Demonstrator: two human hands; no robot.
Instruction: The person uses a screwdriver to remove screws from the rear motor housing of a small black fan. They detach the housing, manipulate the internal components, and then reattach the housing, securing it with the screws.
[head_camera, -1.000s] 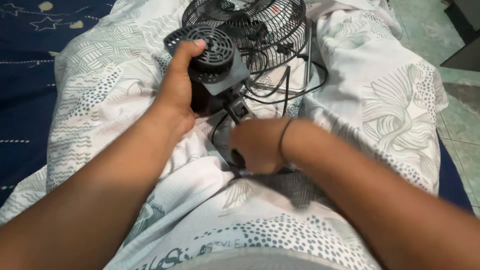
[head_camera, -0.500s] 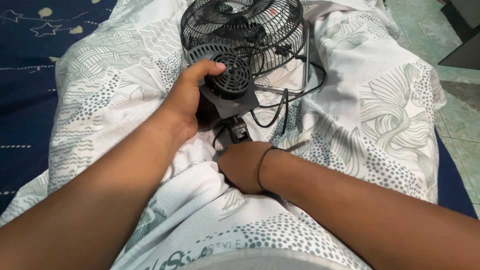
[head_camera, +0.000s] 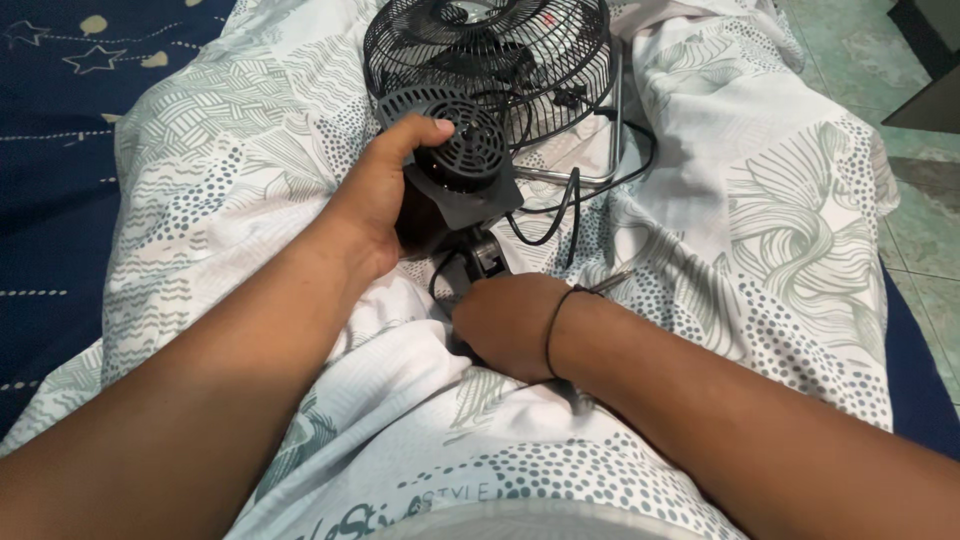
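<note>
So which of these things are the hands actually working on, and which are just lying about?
In hand:
- black fan, motor housing gripped by left hand
- small black part under right hand
- black cord

Lying about:
- patterned sheet
- blue star-print bedding
- green tiled floor

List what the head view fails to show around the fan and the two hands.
- Right hand: fingers curl under, so what they touch is hidden.
- Fan motor housing: near side covered by the left hand.
- Fan grille: top cut off by the frame edge.
- Black cable: far end cannot be traced.
</note>
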